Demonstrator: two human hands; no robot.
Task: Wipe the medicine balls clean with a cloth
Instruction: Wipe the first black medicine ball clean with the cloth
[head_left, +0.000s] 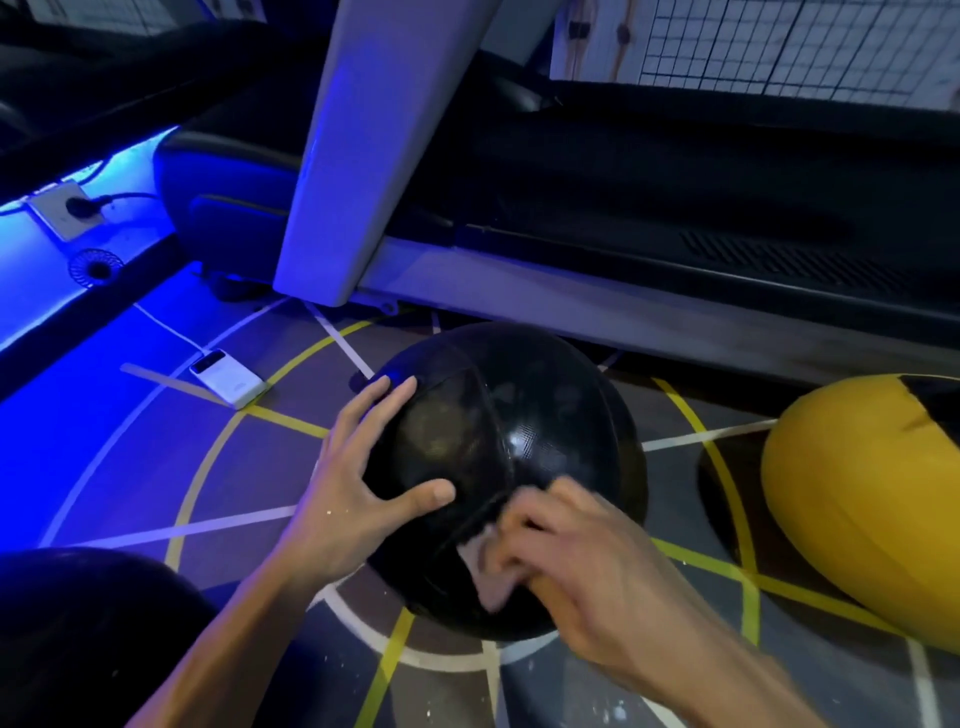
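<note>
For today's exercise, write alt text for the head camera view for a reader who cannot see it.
A person's left hand steadies a black medicine ball on the floor while the right hand presses a pale cloth against it. A yellow ball lies to the right, a treadmill behind.

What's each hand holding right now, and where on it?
The right hand grips the cloth, bunched under its fingers against the black medicine ball. The left hand grips nothing; its spread fingers steady the ball's left side.

Under the left hand's fingers (384, 410), the black ball (519, 415) looks glossy with a fine dimpled grain. The cloth (488, 571) beneath the right fingers (524, 525) looks pale, soft and matt.
</note>
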